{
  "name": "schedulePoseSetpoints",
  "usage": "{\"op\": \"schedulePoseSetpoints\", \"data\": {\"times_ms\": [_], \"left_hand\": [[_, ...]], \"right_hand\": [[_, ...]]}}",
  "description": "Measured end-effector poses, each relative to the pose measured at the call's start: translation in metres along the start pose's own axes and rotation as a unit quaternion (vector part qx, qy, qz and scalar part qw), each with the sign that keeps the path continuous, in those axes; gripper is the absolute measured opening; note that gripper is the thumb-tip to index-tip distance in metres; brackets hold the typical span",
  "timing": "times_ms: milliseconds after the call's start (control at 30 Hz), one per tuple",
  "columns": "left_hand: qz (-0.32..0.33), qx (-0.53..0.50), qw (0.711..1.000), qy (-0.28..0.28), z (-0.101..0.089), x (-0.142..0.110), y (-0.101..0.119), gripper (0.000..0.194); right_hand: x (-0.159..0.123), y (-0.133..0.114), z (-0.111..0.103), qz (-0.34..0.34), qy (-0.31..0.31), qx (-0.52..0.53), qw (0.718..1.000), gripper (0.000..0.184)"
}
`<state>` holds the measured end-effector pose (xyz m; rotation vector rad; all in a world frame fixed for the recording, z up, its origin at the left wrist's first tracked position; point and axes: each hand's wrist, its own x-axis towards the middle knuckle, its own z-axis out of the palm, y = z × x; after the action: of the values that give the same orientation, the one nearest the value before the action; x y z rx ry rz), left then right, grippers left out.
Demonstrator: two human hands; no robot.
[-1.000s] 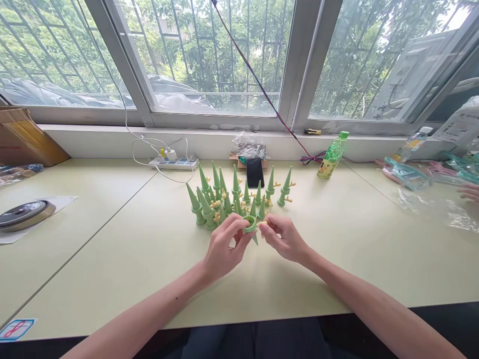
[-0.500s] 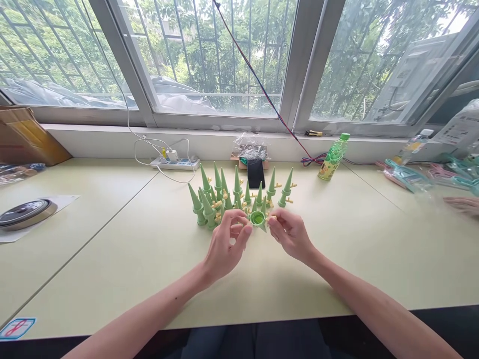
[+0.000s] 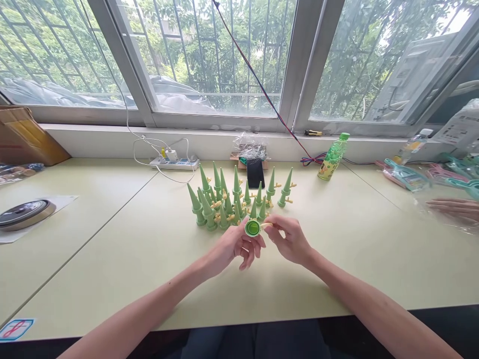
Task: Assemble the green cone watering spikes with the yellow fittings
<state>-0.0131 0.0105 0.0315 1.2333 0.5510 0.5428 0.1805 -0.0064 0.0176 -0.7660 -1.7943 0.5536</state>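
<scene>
A green plant watering spike (image 3: 253,228) is held over the table with its round open end facing me. My left hand (image 3: 236,244) has it between thumb and fingers from the left and below, the lower fingers curled loosely. At the spike's right side, my right hand (image 3: 291,239) pinches its small yellow valve (image 3: 266,225) between thumb and forefinger. Just beyond my hands stands a cluster of similar green spikes (image 3: 209,214), points up, many with yellow valves on their sides.
Behind the cluster lie a black phone (image 3: 256,174) and crumpled clear plastic (image 3: 251,145). A green-capped bottle (image 3: 333,157) and a power strip (image 3: 175,163) stand near the window. A round tin-like object (image 3: 28,214) is at left. Another person's hand (image 3: 454,209) rests at far right.
My left hand has turned and closed around the spike, where before its fingers were apart beside it. The spike has shifted slightly left and toward me. My right hand keeps its pinch.
</scene>
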Motion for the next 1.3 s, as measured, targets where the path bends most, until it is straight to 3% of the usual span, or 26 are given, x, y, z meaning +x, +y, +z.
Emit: {"op": "schedulePoseSetpoints", "data": {"times_ms": [400, 700, 1167, 1300], "left_hand": [[0.051, -0.021, 0.998, -0.003, -0.0026, -0.0006, -0.0007, 0.046], [0.089, 0.084, 0.992, 0.038, -0.0058, -0.0027, -0.0024, 0.032], [0.125, 0.219, 0.962, 0.103, -0.0031, -0.0047, -0.0017, 0.029], [0.175, 0.304, 0.924, 0.153, -0.0014, -0.0040, -0.0025, 0.026]], "right_hand": [[0.0007, -0.0016, 0.0003, 0.055, -0.028, 0.038, 0.997, 0.025], [-0.0001, 0.0032, 0.0004, 0.090, -0.031, 0.029, 0.995, 0.031], [0.0015, 0.0028, 0.0005, 0.129, -0.049, 0.038, 0.990, 0.042], [0.0017, 0.0042, 0.0002, 0.137, -0.055, 0.032, 0.989, 0.042]]}}
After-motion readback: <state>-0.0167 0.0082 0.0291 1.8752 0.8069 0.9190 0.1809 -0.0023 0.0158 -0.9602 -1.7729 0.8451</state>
